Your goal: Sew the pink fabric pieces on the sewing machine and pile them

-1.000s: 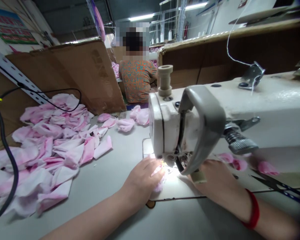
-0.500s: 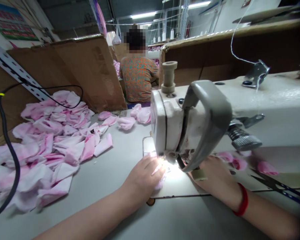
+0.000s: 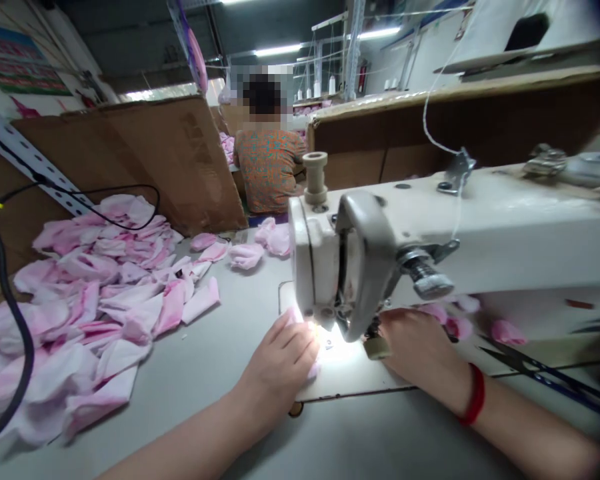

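My left hand (image 3: 283, 357) lies beside the needle area of a white sewing machine (image 3: 480, 240), fingers curled together over a small pink fabric piece (image 3: 313, 371). Only slips of that cloth show around the fingers. On the other side of the machine head, my right hand (image 3: 415, 343) reaches in behind the thread guard and the presser parts. Its fingertips are hidden there, so what they touch cannot be made out. A bright lamp lights the metal needle plate (image 3: 345, 373) between both hands.
A heap of pink and white fabric pieces (image 3: 110, 287) covers the table's left side. Several pink bundles (image 3: 246, 256) lie behind the needle area. Scissors (image 3: 540, 370) rest at the right. A black cable (image 3: 17, 313) hangs at left. Beyond cardboard panels (image 3: 145, 160) sits a person (image 3: 267, 167).
The whole view has shifted, with the machine now further left in the picture. Both hands stay at the needle area; the left still grips the cloth, with a little more showing above its fingers.
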The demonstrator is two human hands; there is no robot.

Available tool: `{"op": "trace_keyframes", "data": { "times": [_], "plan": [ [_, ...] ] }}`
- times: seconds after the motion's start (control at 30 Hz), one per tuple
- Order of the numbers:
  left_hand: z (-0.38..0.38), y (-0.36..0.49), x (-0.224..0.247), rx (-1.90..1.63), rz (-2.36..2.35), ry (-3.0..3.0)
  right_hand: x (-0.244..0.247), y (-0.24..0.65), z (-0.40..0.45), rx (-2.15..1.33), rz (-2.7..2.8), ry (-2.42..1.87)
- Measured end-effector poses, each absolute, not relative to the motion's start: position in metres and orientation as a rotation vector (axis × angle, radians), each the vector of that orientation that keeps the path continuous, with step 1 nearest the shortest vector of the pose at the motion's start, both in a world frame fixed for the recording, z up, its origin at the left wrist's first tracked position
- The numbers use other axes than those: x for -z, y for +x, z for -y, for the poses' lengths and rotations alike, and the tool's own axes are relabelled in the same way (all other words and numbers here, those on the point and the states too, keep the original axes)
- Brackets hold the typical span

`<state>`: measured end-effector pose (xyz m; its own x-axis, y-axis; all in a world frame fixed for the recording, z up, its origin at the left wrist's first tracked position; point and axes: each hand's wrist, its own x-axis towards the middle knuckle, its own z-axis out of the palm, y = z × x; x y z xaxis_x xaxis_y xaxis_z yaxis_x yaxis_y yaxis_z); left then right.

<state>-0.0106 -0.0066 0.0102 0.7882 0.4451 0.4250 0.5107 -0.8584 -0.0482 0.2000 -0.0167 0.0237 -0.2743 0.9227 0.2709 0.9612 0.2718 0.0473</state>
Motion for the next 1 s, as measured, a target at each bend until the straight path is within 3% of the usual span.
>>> {"op": "trace_keyframes", "data": {
  "times": [0.2, 0.4, 0.63, 0.77, 0.83, 1.0],
  "plan": [
    [0.017, -0.012, -0.006, 0.439, 0.788, -2.729, -0.023, 0.193, 0.064, 0.389, 2.35, -1.629],
    [0.02, -0.012, -0.002, 0.519, 0.821, -2.716, -0.019, 0.251, 0.082, 0.604, 2.031, -1.967],
    [0.022, -0.015, -0.011, 0.491, 0.872, -2.794, -0.037, 0.256, 0.046, 0.222, 2.033, -2.1],
    [0.042, -0.01, -0.033, 0.71, 0.877, -2.869, -0.041, 0.241, 0.06, 0.089, 2.09, -1.978],
    [0.054, -0.003, -0.046, 0.893, 1.089, -3.007, -0.044, 0.231, 0.079, 0.005, 2.159, -1.811],
    [0.068, 0.016, -0.061, 1.288, 2.244, -3.454, -0.052, 0.21, 0.12, -0.035, 2.282, -1.423]
  ]
}}
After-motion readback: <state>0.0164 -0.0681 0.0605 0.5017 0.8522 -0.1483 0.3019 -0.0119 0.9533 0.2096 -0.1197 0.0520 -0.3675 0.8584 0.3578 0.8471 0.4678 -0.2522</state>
